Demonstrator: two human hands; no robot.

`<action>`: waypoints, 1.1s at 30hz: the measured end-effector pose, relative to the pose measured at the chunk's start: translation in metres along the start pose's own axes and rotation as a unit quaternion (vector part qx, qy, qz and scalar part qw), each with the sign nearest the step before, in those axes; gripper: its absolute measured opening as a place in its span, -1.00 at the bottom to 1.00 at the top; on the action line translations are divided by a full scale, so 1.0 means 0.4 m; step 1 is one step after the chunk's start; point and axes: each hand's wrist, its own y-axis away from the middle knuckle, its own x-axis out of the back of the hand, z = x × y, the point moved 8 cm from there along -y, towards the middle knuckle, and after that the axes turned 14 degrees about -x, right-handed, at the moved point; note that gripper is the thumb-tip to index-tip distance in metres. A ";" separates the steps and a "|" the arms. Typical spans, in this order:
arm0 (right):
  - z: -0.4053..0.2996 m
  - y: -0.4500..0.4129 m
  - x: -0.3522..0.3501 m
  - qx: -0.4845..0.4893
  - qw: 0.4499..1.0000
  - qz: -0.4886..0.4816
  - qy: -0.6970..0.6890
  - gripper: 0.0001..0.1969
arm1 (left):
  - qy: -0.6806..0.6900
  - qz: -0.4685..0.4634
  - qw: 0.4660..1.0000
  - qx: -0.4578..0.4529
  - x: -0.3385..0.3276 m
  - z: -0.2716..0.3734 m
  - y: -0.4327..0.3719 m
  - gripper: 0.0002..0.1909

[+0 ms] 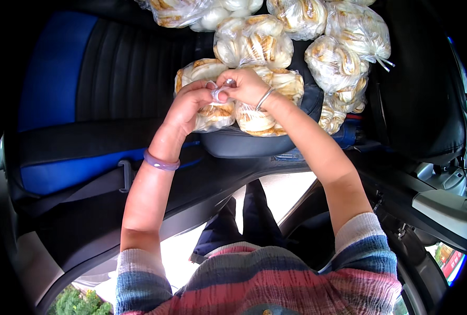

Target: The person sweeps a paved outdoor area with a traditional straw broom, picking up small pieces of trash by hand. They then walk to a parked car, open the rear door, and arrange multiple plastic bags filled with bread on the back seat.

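My left hand [186,104] and my right hand [247,87] meet over the rear car seat, both pinching the gathered neck of a clear plastic bag [217,93]. Below the fingers, white-and-brown swirled rolls [214,115] show through clear plastic. My hands partly hide the bag, so which rolls it holds is unclear. Under my right wrist sits another bag of rolls [259,122], close against the first. Just beyond lies a further bag of swirled rolls [253,43].
More bagged rolls [333,65] crowd the right side, beside the black front seatback [418,98]. White round items in a bag [215,17] lie at the far side. The blue-and-black seat back [56,71] is at left, with a seat belt tongue [125,176] near the doorway.
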 end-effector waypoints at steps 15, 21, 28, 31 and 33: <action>-0.026 0.011 -0.017 0.042 0.997 0.020 -0.067 -0.92 | -0.156 -0.047 0.986 -0.036 0.045 0.012 0.014 -0.84; 0.049 -0.012 -0.010 0.036 0.994 0.030 -0.100 -0.89 | -0.140 -0.023 0.989 -0.038 0.010 -0.011 0.020 -0.85; -0.034 0.011 0.003 0.055 0.994 0.090 0.037 -0.86 | -0.349 0.018 0.921 -0.173 0.070 0.081 -0.030 -0.74; -0.032 0.018 0.001 0.036 0.996 0.086 -0.003 -0.87 | -0.484 0.140 0.782 -0.367 0.129 0.269 -0.115 -0.62; -0.036 0.023 0.001 0.023 0.996 0.085 -0.007 -0.87 | -0.539 0.202 0.700 -0.423 0.173 0.383 -0.216 -0.49</action>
